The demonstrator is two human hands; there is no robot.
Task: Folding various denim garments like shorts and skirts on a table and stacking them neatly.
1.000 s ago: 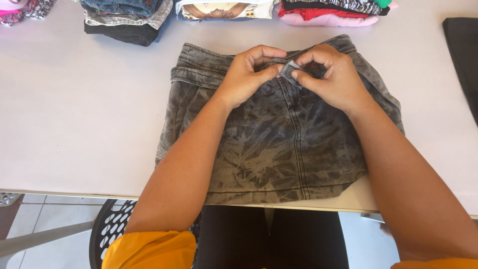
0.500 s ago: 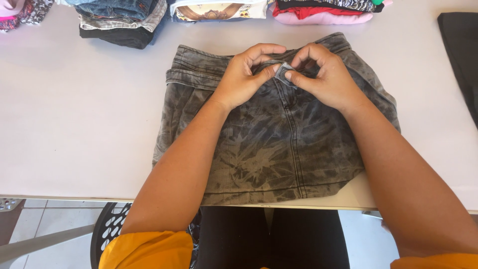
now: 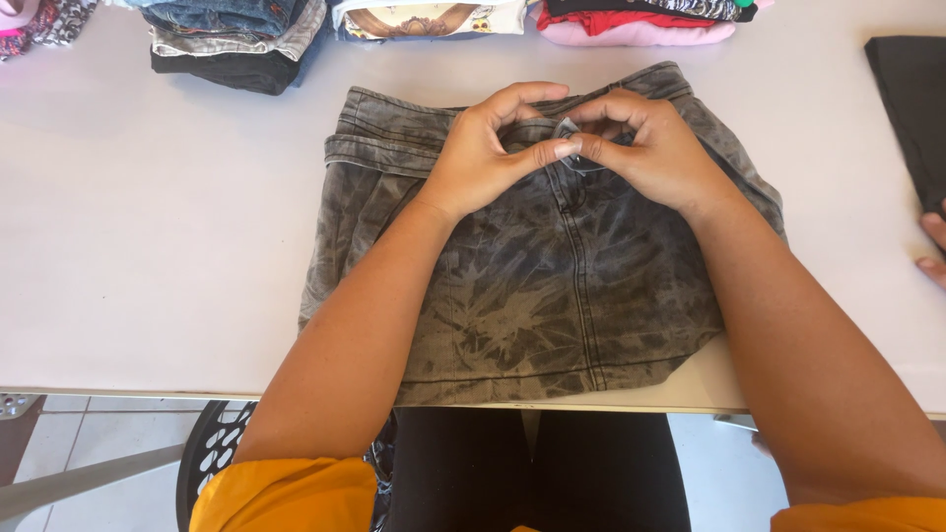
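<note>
- Nearest, a dark grey acid-wash denim skirt (image 3: 532, 296) lies flat on the white table (image 3: 148, 246), hem at the near edge, waistband away from the person
- The skirt is spread smooth but not folded; the fastening at the waistband looks only partly done, so closing it and folding remain
- The left hand (image 3: 488, 148) is curled, fingertips pinching the waistband at the fly
- The right hand (image 3: 655, 148) is likewise closed, pinching the waistband's button tab against the left thumb
- Another person's fingertips (image 3: 931, 246) rest at the right edge
- Farthest, folded clothes (image 3: 236, 39) are stacked along the back
</note>
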